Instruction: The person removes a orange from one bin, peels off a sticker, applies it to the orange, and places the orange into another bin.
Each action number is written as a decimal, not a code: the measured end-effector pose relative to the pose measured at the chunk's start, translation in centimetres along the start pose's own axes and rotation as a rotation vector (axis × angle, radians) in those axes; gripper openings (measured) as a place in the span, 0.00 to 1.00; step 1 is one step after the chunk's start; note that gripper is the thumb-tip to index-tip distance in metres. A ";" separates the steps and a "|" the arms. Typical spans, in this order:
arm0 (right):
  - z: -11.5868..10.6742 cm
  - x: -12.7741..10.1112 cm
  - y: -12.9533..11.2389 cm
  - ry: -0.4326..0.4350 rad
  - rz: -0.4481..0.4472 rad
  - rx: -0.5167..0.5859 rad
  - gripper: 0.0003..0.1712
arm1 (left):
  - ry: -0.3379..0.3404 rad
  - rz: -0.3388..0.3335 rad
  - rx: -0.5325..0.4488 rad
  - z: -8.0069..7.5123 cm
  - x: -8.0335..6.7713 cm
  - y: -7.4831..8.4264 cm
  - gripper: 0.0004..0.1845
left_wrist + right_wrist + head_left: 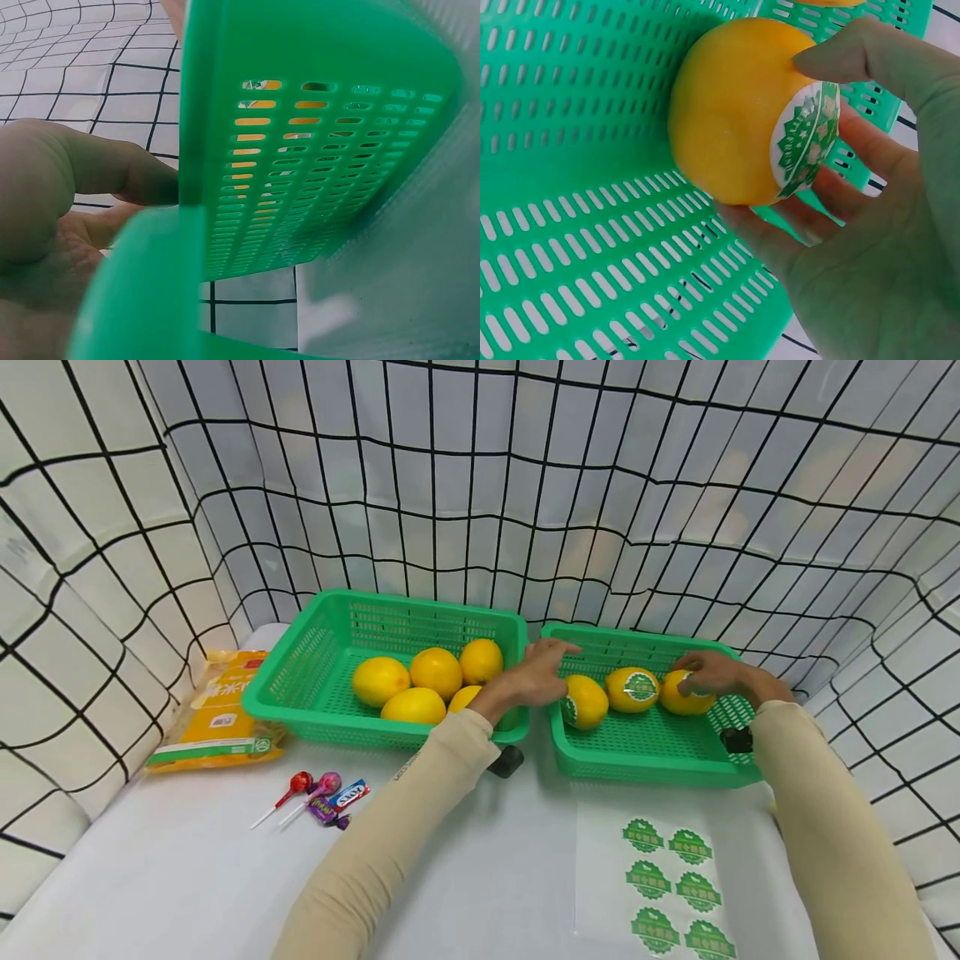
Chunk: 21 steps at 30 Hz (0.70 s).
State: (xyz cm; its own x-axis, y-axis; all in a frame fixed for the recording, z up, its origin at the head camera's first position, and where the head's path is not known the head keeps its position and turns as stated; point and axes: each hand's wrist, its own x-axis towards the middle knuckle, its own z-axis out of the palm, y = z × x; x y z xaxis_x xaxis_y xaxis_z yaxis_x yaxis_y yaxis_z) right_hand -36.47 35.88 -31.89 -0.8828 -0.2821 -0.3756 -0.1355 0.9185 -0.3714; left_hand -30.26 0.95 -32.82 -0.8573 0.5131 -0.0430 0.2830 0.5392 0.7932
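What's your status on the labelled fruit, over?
Right hand grips labelled orange in right basket. Left hand rests on the middle rim, fingers relaxed. Nothing in the way.

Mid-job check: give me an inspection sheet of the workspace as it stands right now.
Surface: white table, sticker sheet at front right.
Job's things: left basket holds five plain oranges; right basket holds three stickered oranges.
Clutter: yellow packet, lollipops and sweets.
Grippers: left hand rests on the right basket's near-left rim; right hand grips the rightmost orange.
Cables: nothing seen.
Surroundings: white black-grid sheeting.
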 end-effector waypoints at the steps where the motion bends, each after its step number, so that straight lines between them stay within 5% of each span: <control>1: 0.0 -0.2 0.1 0.013 -0.001 0.009 0.37 | -0.001 0.002 -0.001 0.0 0.0 0.0 0.38; 21: 0.2 -0.9 0.7 0.107 -0.041 -0.019 0.40 | 0.006 -0.002 -0.012 0.3 -0.2 0.3 0.36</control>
State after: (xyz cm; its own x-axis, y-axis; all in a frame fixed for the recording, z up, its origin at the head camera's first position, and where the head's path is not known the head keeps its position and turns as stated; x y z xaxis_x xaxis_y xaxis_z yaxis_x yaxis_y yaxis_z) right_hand -35.67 36.67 -31.99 -0.9191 -0.2896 -0.2671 -0.1802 0.9120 -0.3686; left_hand -29.83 1.19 -32.80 -0.8605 0.5077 -0.0410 0.2760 0.5323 0.8003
